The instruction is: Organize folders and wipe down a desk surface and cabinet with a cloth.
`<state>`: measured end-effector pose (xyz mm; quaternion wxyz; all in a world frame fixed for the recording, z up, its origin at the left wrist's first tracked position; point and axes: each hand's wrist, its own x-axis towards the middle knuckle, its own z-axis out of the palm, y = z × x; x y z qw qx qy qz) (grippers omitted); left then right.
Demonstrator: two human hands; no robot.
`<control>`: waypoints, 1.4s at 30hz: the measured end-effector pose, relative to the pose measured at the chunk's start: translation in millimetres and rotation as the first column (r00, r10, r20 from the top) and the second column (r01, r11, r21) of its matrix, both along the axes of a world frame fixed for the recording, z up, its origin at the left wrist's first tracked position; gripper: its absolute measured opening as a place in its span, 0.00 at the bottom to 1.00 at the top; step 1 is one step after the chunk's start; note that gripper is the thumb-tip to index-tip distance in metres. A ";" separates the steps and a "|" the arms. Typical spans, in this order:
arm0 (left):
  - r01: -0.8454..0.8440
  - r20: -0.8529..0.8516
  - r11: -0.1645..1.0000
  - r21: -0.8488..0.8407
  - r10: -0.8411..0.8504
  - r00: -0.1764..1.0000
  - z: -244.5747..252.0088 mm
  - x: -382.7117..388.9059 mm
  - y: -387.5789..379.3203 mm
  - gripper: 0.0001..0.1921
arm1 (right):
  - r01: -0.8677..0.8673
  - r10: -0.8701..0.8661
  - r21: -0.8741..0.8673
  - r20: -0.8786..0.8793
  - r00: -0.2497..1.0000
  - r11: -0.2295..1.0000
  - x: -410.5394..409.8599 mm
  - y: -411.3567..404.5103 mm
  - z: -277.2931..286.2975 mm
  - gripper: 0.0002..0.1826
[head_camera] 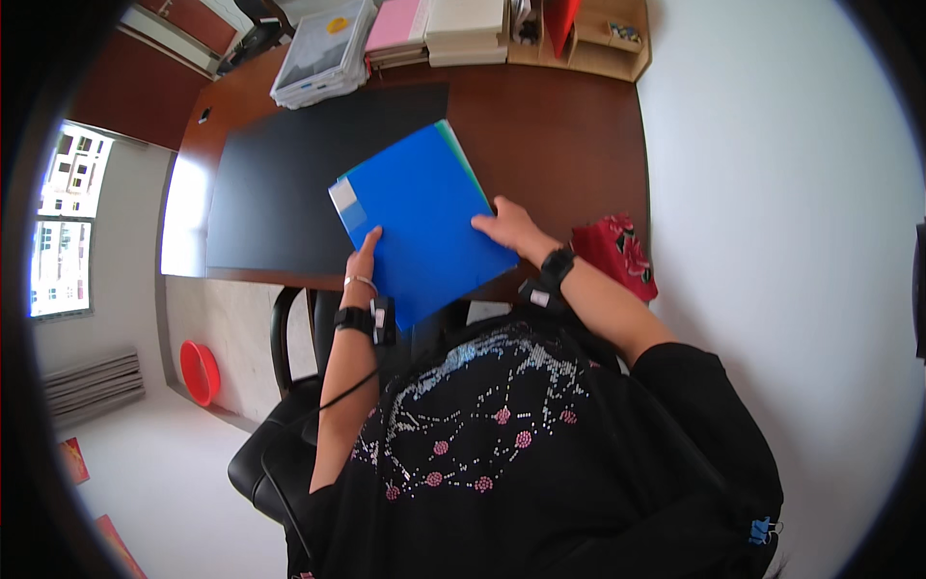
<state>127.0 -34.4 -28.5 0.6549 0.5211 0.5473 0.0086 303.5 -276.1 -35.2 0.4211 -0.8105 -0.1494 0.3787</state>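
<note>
A blue plastic folder (427,224) is held tilted over the near edge of a wooden desk (564,137) with a black desk pad (289,181). A green edge of something, perhaps a second folder, shows behind its top and right side. My left hand (364,260) grips the folder's left side, thumb on the blue cover. On the right side, my right hand (508,226) holds it with the thumb on the front; the other fingers are hidden behind. A pale label sits at the folder's left corner.
Along the desk's far side stand a stack of papers in clear sleeves (318,58), pink and cream stacks (466,36) and a wooden organizer (615,61). A red floral cloth (615,253) lies at the right edge by the wall. A black chair (268,449) and a red basin (200,373) are at lower left.
</note>
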 end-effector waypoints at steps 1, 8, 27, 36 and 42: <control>0.017 -0.046 0.999 0.029 -0.015 0.999 2.9 1.3 0.3 0.37 | 0.025 -0.024 0.009 -0.106 0.994 1.000 2.6 1.3 10.6 0.36; -0.033 -0.009 0.991 -0.131 0.032 0.999 22.1 8.2 0.3 0.35 | 0.116 -0.095 0.076 -0.243 0.965 0.990 8.4 0.2 -1.7 0.38; -0.051 0.012 0.992 -0.118 0.052 0.999 12.4 3.6 5.2 0.35 | 0.095 -0.034 0.124 -0.422 0.906 0.988 -1.7 -0.9 4.1 0.41; -0.046 0.023 0.968 -0.248 0.053 0.998 34.1 18.7 -9.7 0.33 | 0.200 -0.105 0.198 -0.406 0.908 0.960 23.0 -7.6 30.1 0.34; 0.059 0.192 0.939 -0.338 0.007 0.981 50.3 20.0 -24.0 0.34 | 0.064 -0.064 0.043 0.006 0.998 0.997 54.8 -8.4 78.6 0.22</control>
